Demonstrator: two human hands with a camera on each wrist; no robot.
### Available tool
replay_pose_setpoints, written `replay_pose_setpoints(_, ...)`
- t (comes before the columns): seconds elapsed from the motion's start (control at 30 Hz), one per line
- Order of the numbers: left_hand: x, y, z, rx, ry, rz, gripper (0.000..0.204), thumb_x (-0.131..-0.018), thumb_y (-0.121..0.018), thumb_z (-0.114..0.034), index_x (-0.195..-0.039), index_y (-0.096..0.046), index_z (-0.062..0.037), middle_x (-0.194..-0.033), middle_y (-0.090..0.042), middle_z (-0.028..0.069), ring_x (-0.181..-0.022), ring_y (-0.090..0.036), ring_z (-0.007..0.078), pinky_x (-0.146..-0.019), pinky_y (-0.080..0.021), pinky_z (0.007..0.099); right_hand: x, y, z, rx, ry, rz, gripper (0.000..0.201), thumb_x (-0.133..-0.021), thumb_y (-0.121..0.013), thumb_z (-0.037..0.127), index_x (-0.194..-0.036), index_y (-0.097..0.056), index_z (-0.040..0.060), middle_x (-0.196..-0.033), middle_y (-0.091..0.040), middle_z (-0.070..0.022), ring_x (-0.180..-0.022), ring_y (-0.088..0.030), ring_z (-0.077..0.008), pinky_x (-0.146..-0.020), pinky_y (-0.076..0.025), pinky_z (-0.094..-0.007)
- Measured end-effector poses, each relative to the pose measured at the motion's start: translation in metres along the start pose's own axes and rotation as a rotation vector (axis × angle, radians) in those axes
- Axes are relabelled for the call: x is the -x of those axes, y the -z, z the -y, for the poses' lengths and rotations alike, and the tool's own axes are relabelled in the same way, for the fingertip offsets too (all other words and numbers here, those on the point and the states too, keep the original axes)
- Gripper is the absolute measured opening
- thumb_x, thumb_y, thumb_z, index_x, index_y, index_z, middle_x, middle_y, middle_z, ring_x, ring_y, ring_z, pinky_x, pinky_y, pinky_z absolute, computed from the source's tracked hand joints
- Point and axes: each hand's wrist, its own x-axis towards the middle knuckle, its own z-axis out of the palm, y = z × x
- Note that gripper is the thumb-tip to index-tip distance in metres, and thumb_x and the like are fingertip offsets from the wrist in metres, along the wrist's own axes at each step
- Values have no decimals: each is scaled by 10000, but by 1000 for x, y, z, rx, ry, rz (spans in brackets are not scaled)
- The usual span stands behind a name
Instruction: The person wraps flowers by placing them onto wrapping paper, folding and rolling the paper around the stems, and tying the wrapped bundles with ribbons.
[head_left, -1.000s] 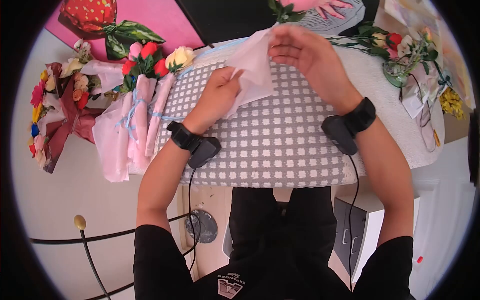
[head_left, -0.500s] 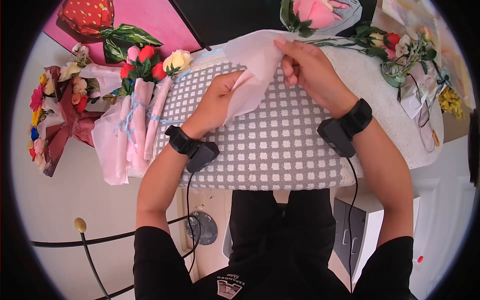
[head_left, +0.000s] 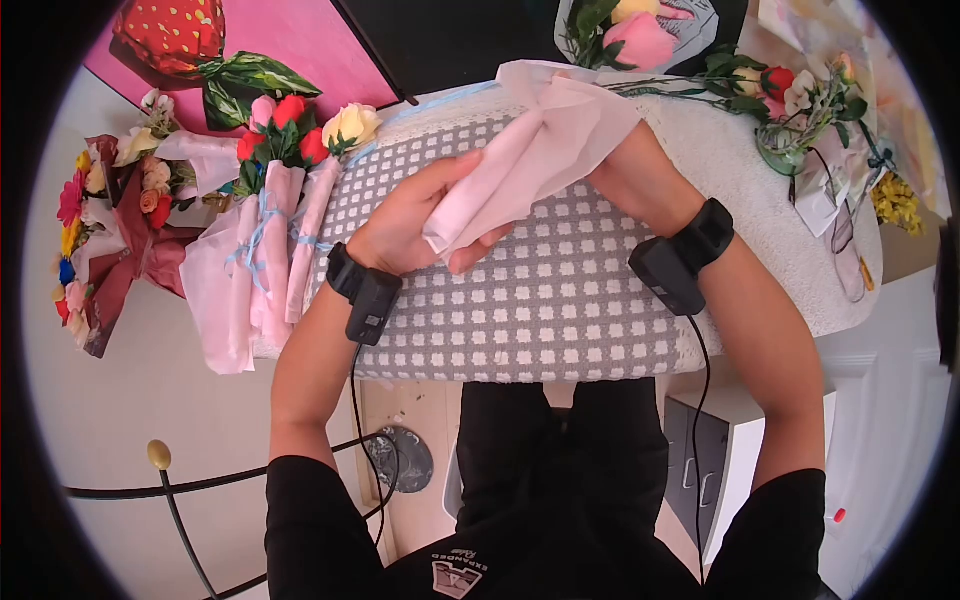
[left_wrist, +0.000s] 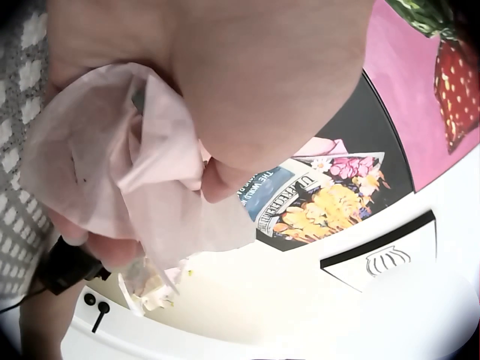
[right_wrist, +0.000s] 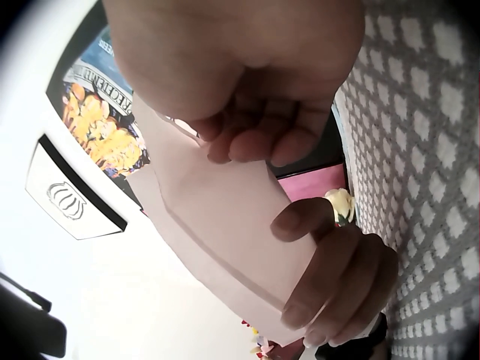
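Observation:
A sheet of pale pink wrapping paper [head_left: 525, 165] is rolled into a slanting cone above the cushion, its narrow end toward the person. My left hand [head_left: 410, 215] grips the narrow end, thumb on one side and fingers underneath. At the wide end, my right hand [head_left: 645, 180] is partly hidden behind the paper; its fingers curl against the sheet in the right wrist view. Beyond the wide end shows a pink rose [head_left: 645, 42] with green leaves [head_left: 583, 32] and part of a yellow bloom. The flower stems are hidden.
Under the hands lies a grey and white checked cushion [head_left: 560, 320]. To the left are paper-wrapped roses [head_left: 270, 240] tied with blue ribbon and a larger bouquet [head_left: 125, 225]. Loose flowers [head_left: 790, 95] lie at the right. A pink strawberry picture [head_left: 250, 60] stands behind.
The loose sheet has been rolled into a cone. My left hand has turned and come under its narrow end; my right hand has gone behind the wide end. The rose has moved nearer and to the right.

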Motion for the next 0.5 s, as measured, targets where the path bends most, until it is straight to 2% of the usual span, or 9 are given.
replay_pose_setpoints(0.07,2,-5,2,109,-6,55,441,-1041,-360,-388,-1223,-509,-15,-661,-498,48,-406,-427,109,-345,-350,245,2,8,-4,-31,-22,42,318,-1016,-520,272,-1268,-560,82,-1179,-625,-20,-1088,-605,-107,-928,-506,-274)
replay_pose_setpoints(0.17,-1,9,4,171,37,157,396,-1039,-431,-354,-1188,-534,-2,-659,-515,23,-416,-445,84,-355,-335,223,5,5,-4,-6,48,88,316,-1019,-516,270,-1265,-559,76,-1162,-632,-21,-1049,-619,-105,-902,-517,-269)
replay_pose_setpoints(0.23,-3,5,4,156,-18,160,311,-1031,-483,-279,-1185,-545,-17,-650,-497,-5,-434,-415,46,-360,-280,192,-1,5,-4,-26,38,55,326,-1003,-554,296,-1230,-584,64,-1116,-646,-16,-1011,-632,-102,-876,-527,-268)
replay_pose_setpoints(0.3,-4,-2,4,-44,-78,-63,277,-1037,-453,-216,-1228,-528,-31,-630,-462,-13,-426,-381,47,-355,-280,198,-5,5,-5,-5,32,13,330,-993,-573,312,-1199,-604,56,-1082,-656,-18,-980,-641,-103,-851,-533,-267)
replay_pose_setpoints(0.33,-2,-7,2,-162,-81,-147,289,-1014,-527,-217,-1231,-558,-28,-715,-549,-10,-541,-468,32,-454,-364,188,-4,3,-8,10,18,-37,337,-984,-592,328,-1167,-624,47,-1049,-667,-20,-949,-650,-104,-826,-539,-266)
replay_pose_setpoints(0.37,-4,-7,6,-156,-72,-144,289,-1014,-527,-217,-1231,-558,-28,-715,-549,-10,-541,-468,32,-454,-364,188,-1,2,-10,7,12,-45,337,-984,-592,328,-1167,-624,47,-1049,-667,-20,-949,-650,-104,-826,-539,-266)
replay_pose_setpoints(0.43,-10,-9,11,-593,-262,-295,326,-1006,-553,-249,-1242,-579,-25,-865,-636,1,-721,-548,26,-619,-439,189,2,-6,-8,30,55,-53,348,-964,-624,356,-1109,-653,42,-1003,-680,-30,-900,-658,-104,-785,-538,-260)
replay_pose_setpoints(0.47,-8,-8,8,-662,-242,-281,334,-1005,-559,-256,-1222,-601,-5,-983,-663,6,-862,-557,28,-752,-443,193,1,-6,-9,35,57,-57,348,-964,-624,356,-1109,-653,42,-1003,-680,-30,-900,-658,-104,-785,-538,-260)
replay_pose_setpoints(0.5,-7,-8,7,-661,-250,-273,334,-1005,-559,-256,-1222,-601,-5,-983,-663,6,-862,-557,28,-752,-443,193,0,-7,-11,49,51,-71,365,-963,-622,367,-1111,-654,35,-998,-682,-36,-894,-658,-107,-773,-538,-262)
